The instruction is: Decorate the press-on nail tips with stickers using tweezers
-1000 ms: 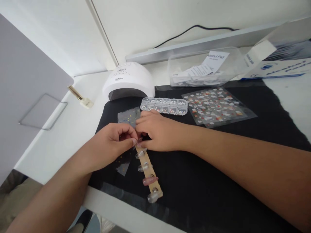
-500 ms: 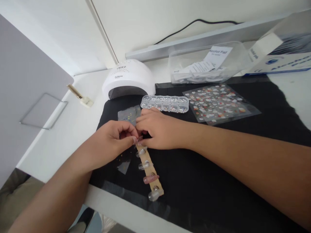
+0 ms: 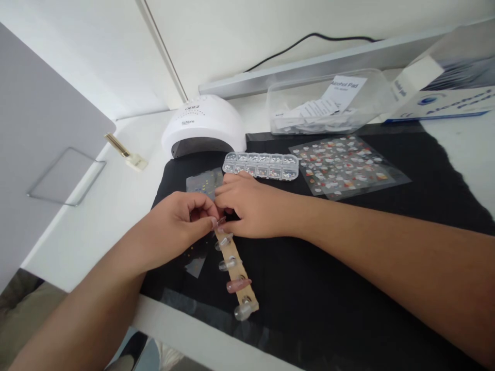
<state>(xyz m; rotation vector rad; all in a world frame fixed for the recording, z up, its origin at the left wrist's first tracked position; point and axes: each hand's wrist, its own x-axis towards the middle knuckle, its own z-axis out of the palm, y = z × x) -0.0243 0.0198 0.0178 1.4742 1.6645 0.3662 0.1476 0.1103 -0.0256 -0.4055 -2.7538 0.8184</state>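
Pinching a false nail [image 3: 221, 222] at the top end of the wooden strip [image 3: 235, 268] on the black mat [image 3: 348, 268]: left hand [image 3: 176, 229], grip clenched on it; right hand [image 3: 247, 211] alongside, fingers curled, grasp unclear. Rhinestone box [image 3: 261, 166] beyond, sticker sheet [image 3: 348, 165] right.

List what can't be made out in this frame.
Head view only:
- Top nail on the nail strip: covered by left hand and right hand.
- Whatever the fingertips pinch: too small.
- Rhinestone box contents: too small.
- Alcohol pad box: cut by the right edge.
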